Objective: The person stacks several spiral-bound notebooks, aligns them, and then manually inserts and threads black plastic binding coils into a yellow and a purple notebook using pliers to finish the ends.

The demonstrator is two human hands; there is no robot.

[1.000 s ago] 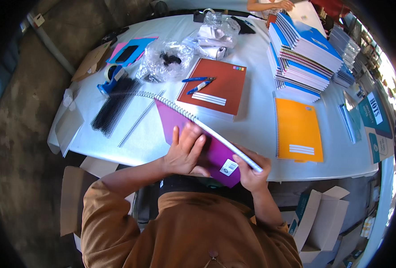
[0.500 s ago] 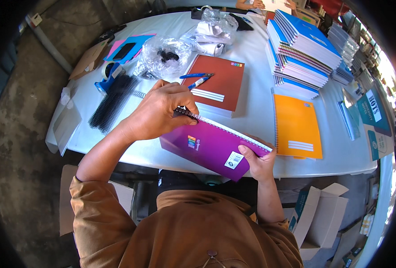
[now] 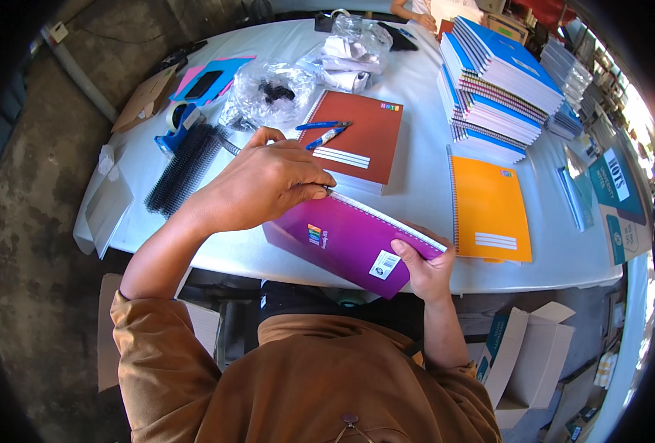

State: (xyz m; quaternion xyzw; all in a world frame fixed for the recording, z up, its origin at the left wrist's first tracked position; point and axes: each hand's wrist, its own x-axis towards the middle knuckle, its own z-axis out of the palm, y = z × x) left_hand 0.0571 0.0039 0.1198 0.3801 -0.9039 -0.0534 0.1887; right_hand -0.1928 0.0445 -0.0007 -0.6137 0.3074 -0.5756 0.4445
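My right hand (image 3: 429, 272) grips the right end of a purple notebook (image 3: 342, 247), thumb on its cover. The notebook is tilted in front of me, its punched edge facing up and away. At the upper left corner of that edge, my left hand (image 3: 272, 181) is closed in a pinch on a dark spiral binding coil. Most of the coil is hidden by the fingers; a stretch of coil (image 3: 229, 146) shows behind the hand. Just beyond lies a brown notebook (image 3: 364, 136) with two blue pens (image 3: 323, 125) on it.
Black coils (image 3: 187, 170) lie left, by a blue tape dispenser (image 3: 180, 127). Clear plastic bags (image 3: 268, 96) sit farther back. A yellow notebook (image 3: 490, 203) and a tall stack of blue notebooks (image 3: 501, 81) stand right. An open carton (image 3: 534, 358) is below the table. Another person's arm (image 3: 412, 13) shows at the far side.
The left fingers have shifted slightly and now cover the dark coil that showed between them. The right hand and purple notebook have barely moved.
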